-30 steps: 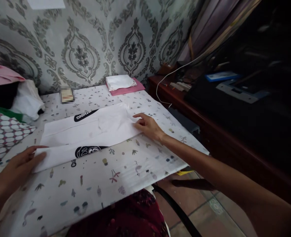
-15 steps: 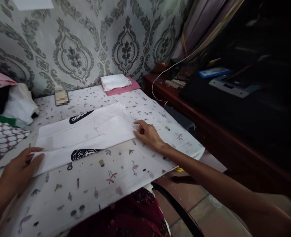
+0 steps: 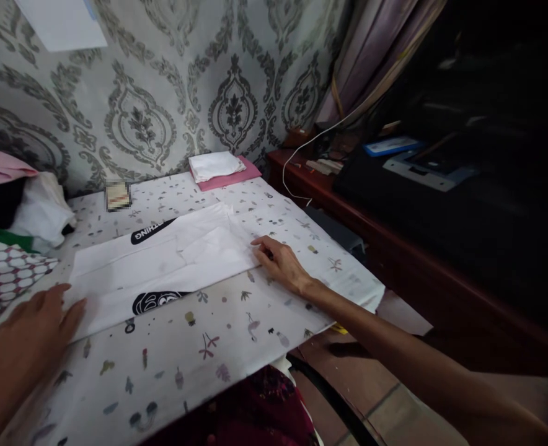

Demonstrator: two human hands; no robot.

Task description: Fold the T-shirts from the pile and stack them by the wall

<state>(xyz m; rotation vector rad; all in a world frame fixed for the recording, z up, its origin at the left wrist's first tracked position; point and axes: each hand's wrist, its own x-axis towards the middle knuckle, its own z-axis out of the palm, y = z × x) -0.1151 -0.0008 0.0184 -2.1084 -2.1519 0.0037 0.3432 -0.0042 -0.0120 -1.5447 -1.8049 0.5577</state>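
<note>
A white garment [image 3: 162, 263] with black prints lies folded lengthwise on the patterned cloth [image 3: 237, 328] of the table. Its upper print shows white letters. At the garment's near left end rests my left hand [image 3: 35, 322], thumb and fingers apart at the edge. My right hand [image 3: 281, 263] is at the opposite end, its fingers curled and pinching the white fabric at the corner.
Folded white cloth [image 3: 216, 166] lies on pink cloth [image 3: 237, 176] by the wall. A small box [image 3: 118, 196] stands at the back left. Piled clothes [image 3: 11, 248] fill the left side. On the right are a dark red desk [image 3: 320, 186] and a cable [image 3: 287, 167].
My left hand has opened out, its fingers spreading at the garment's left end. My right hand keeps its hold. The view has tilted up slightly, so everything sits a little lower.
</note>
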